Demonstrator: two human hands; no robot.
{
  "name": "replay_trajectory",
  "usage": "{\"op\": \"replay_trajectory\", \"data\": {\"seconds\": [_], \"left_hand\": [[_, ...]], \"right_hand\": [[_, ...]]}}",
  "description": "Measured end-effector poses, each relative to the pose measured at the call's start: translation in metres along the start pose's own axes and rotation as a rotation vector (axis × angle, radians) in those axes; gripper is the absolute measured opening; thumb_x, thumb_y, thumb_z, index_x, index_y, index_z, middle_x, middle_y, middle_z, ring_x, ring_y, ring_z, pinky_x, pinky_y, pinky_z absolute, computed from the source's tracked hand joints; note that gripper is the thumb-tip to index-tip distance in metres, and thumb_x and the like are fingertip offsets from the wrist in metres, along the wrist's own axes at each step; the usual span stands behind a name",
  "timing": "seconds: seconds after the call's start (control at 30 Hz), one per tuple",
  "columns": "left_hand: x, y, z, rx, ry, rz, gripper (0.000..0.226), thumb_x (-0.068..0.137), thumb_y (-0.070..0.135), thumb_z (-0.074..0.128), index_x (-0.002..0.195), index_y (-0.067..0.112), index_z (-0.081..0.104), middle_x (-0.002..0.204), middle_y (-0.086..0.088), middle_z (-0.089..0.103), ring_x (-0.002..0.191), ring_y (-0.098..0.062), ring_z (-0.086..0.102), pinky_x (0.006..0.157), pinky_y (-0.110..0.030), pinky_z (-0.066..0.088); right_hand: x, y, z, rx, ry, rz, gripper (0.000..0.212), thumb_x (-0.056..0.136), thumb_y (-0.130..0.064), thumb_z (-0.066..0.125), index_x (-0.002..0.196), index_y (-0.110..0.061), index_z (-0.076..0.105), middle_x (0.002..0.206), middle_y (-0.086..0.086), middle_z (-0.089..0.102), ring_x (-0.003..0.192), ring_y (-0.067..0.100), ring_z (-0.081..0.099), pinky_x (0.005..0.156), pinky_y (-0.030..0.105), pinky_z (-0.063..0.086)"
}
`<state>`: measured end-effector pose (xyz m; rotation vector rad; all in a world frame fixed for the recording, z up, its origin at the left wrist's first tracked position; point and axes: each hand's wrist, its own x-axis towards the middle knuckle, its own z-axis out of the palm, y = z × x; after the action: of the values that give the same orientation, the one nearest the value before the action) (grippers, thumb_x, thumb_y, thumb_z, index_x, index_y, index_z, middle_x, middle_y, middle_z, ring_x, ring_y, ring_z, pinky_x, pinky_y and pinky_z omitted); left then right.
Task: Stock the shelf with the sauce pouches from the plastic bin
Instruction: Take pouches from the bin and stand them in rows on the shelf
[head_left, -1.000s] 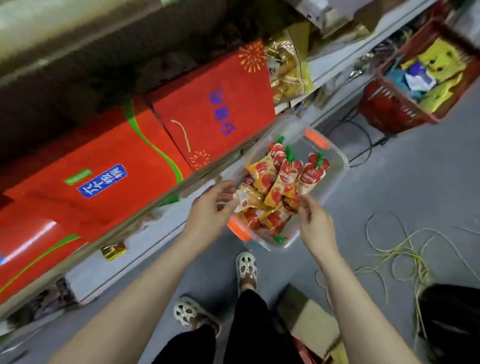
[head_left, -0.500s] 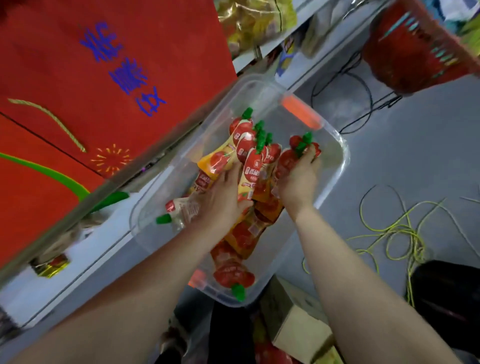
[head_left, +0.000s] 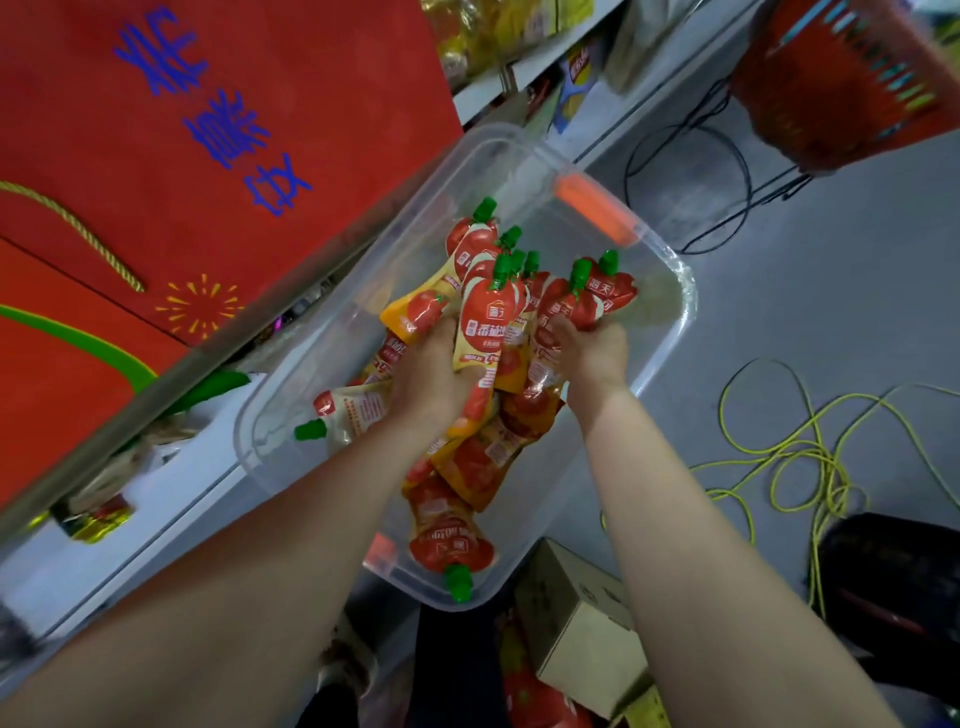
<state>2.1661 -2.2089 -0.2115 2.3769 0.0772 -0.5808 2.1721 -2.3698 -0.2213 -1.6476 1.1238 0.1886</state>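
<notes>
While both reach into the plastic bin (head_left: 670, 291), the left hand (head_left: 426, 379) grips several sauce pouches (head_left: 488, 322). The right hand (head_left: 592, 353) clutches two more.

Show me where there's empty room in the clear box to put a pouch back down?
The plastic bin has bare floor at its far end, between the orange handle and the pouches' green caps. The middle is crowded: the left hand and right hand each grip sauce pouches above a loose pile.
</notes>
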Motion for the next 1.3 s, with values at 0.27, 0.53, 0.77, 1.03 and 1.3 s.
{"op": "replay_trajectory", "data": {"seconds": [0.27, 0.53, 0.77, 1.03, 1.3], "left_hand": [[-0.063, -0.002, -0.061, -0.629, -0.112, -0.169, 0.047, 0.083, 0.002, 0.07, 0.12, 0.022, 0.05, 0.108, 0.008, 0.067, 0.101, -0.011, 0.065, 0.096, -0.046, 0.051], [-0.166, 0.007, -0.153, -0.931, 0.054, -0.19, 0.024, 0.091, 0.027, 0.066, 0.114, 0.033, 0.061, 0.115, 0.002, 0.071, 0.107, -0.021, 0.067, 0.092, -0.047, 0.053], [-0.263, -0.027, -0.254, -0.947, 0.307, -0.071, 0.031, 0.089, 0.014, 0.067, 0.119, 0.015, 0.059, 0.108, -0.005, 0.071, 0.092, -0.012, 0.067, 0.084, -0.036, 0.055], [-0.38, -0.082, -0.37, -0.967, 0.579, 0.067, 0.029, 0.084, 0.017, 0.072, 0.111, 0.018, 0.064, 0.098, 0.001, 0.075, 0.09, -0.012, 0.072, 0.074, -0.028, 0.057], [-0.469, -0.122, -0.472, -0.996, 0.875, 0.2, 0.026, 0.085, 0.013, 0.071, 0.11, 0.015, 0.066, 0.094, -0.002, 0.076, 0.087, -0.015, 0.073, 0.072, -0.026, 0.058]], "right_hand": [[-0.067, -0.041, -0.034, 0.054, -0.249, -0.276, 0.01, 0.085, -0.028, 0.074, 0.086, -0.034, 0.066, 0.092, -0.006, 0.074, 0.092, 0.02, 0.072, 0.088, 0.047, 0.057], [-0.197, -0.087, -0.036, 0.106, -0.46, -0.374, 0.007, 0.088, -0.017, 0.072, 0.09, -0.023, 0.07, 0.092, 0.0, 0.077, 0.087, 0.018, 0.074, 0.081, 0.038, 0.059], [-0.329, -0.122, -0.006, 0.057, -0.648, -0.579, 0.009, 0.09, -0.008, 0.068, 0.097, -0.014, 0.07, 0.088, -0.003, 0.076, 0.082, 0.01, 0.071, 0.073, 0.025, 0.057], [-0.469, -0.154, 0.051, 0.054, -0.836, -0.831, 0.019, 0.091, -0.011, 0.067, 0.108, -0.003, 0.063, 0.096, 0.009, 0.074, 0.087, 0.016, 0.069, 0.076, 0.03, 0.056], [-0.6, -0.208, 0.1, 0.022, -1.006, -1.11, 0.008, 0.087, -0.014, 0.072, 0.095, -0.015, 0.072, 0.092, 0.002, 0.076, 0.086, 0.018, 0.071, 0.081, 0.035, 0.058]]}}
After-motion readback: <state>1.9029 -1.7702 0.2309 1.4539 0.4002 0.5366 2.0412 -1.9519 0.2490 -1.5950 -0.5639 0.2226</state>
